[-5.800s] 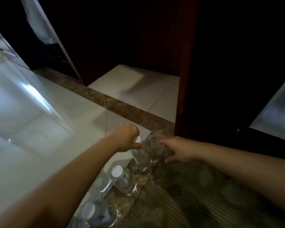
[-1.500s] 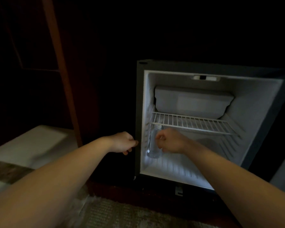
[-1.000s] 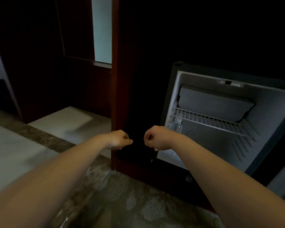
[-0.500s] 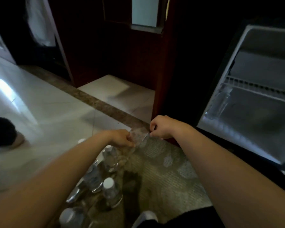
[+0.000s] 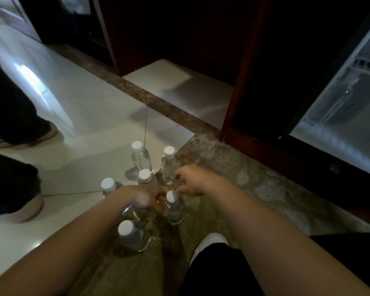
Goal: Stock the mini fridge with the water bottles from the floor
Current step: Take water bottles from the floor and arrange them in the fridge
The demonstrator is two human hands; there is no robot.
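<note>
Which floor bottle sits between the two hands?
The capped bottle on the carpet: the left hand touches its side and the right hand hovers just above. The other five stand clear of both.

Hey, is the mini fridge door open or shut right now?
Open. The mini fridge shows its pale inside at the right edge, with one water bottle already standing in it.

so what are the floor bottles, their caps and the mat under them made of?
Bottles: clear thin plastic, probably; the floor shows through them. Caps: opaque white, matte, likely plastic. Mat: woven textile by its ribbed, patterned surface, olive-brown; the fibre cannot be told.
</note>
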